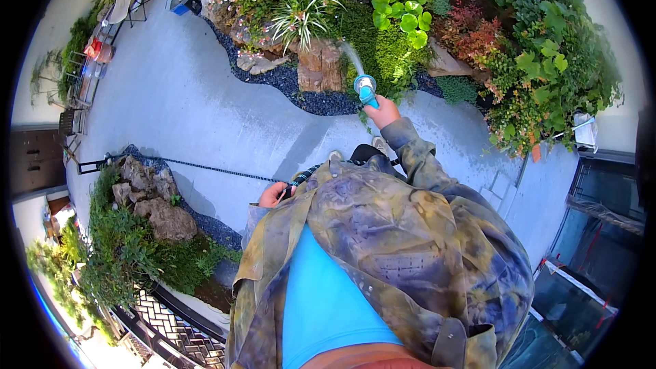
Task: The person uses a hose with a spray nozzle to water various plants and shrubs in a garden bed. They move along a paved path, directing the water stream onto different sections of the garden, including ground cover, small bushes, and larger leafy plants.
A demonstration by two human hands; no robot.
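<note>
My right hand (384, 113) is closed on a teal hose nozzle (366, 91), held out over the edge of the path. A stream of water (352, 55) comes from it toward a green planting bed (388, 58) with rocks and dark gravel along its edge. My left hand (272, 194) grips a dark hose (303, 175) flecked with blue, near my waist. The hose runs off to the left across the pale concrete path (178, 75) toward a rock cluster (165, 215). My camouflage jacket covers much of the lower middle.
A white chair (123, 0) and other items line the wall at upper left. A shrub bed with rocks (116, 246) is at lower left, beside a patterned dark railing (164, 321). Tall leafy plants (547, 68) stand at the right, above dark glass panels (588, 260).
</note>
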